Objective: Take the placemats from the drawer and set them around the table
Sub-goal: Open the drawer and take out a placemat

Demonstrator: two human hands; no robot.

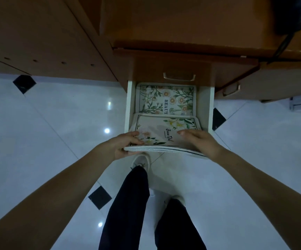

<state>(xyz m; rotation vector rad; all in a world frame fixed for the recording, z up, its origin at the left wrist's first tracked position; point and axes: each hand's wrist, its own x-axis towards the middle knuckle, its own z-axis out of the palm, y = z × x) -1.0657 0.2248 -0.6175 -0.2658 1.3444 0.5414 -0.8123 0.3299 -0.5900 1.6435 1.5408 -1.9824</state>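
Legs (128, 210) in dark trousers and pale shoes (140, 161) stand nearest, on a glossy white floor (47, 123) with black diamond insets.

Head view: both hands hold a stack of mats (164, 136) at its near edge, over the front of the open drawer (130, 105) at 12 o'clock from the feet. Left hand (126, 146) pinches the stack's 9 o'clock corner, thumb on top, fingers curled beneath. Right hand (199, 141) grips the 3 o'clock side, fingers lying across the top face; what its thumb does below is hidden. Another mat (166, 98), printed with daisies, lies flat deeper in the drawer, its near part covered by the lifted stack.

Handling, as a judgement: the mats look light, cloth-like and limp; the stack sags between the hands and its edges fan apart, so layers could slide off. Gripping both short sides, thumbs pressing down, should keep them together.

Hard to make out: how many mats the stack holds, whether more lie under the daisy mat, and the drawer's front panel, which is behind the stack. Above, a shut drawer's handle (179, 76) shows beneath the desk (182, 24). A dark object (288, 13) at 1 o'clock is cut off. No dining table is in sight.
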